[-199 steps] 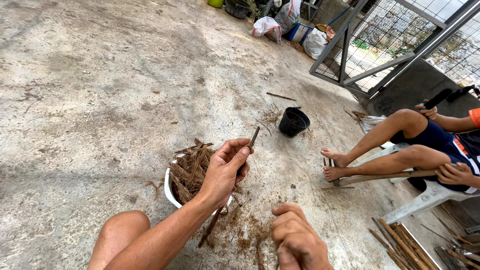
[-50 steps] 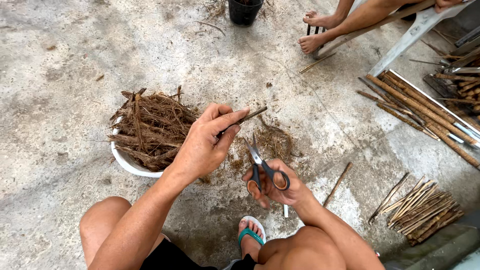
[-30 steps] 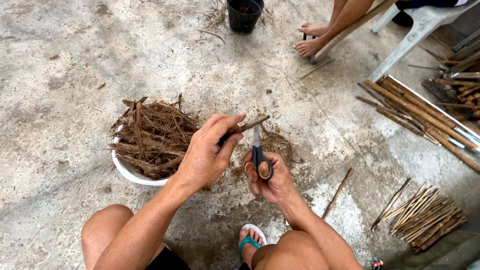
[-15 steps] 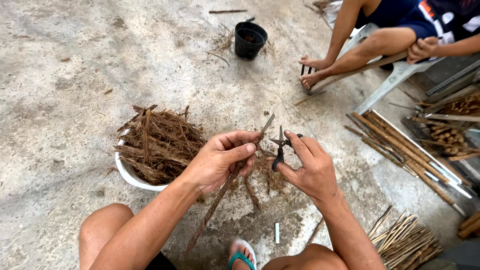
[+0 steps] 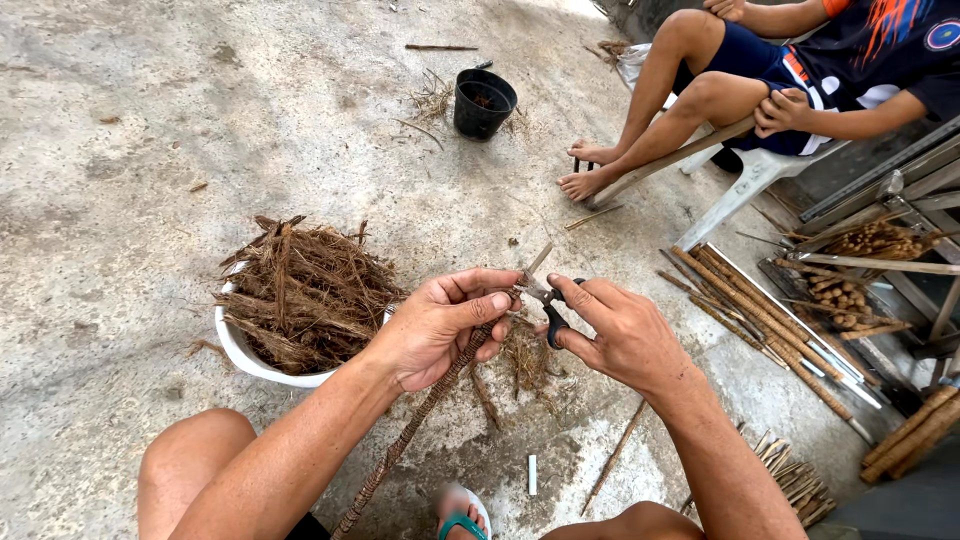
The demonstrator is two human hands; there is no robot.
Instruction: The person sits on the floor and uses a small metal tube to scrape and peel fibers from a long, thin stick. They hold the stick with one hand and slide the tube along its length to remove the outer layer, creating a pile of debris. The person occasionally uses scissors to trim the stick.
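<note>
My left hand grips a long brown scaly stem that runs down toward my knee, its cut tip poking up past my fingers. My right hand holds small black-handled scissors, their blades at the stem just beyond my left thumb. Brown fibre trimmings lie on the concrete under both hands. A white bowl heaped with brown husk strips stands to the left of my left hand.
A black pot stands farther away on the concrete. Another person sits on a white plastic chair at upper right, bare feet on the ground. Long stems and bundled sticks lie at right.
My right hand has brought the scissors from beside my knee up to the stem in my left hand. The view has tilted up, showing more of the seated person.
</note>
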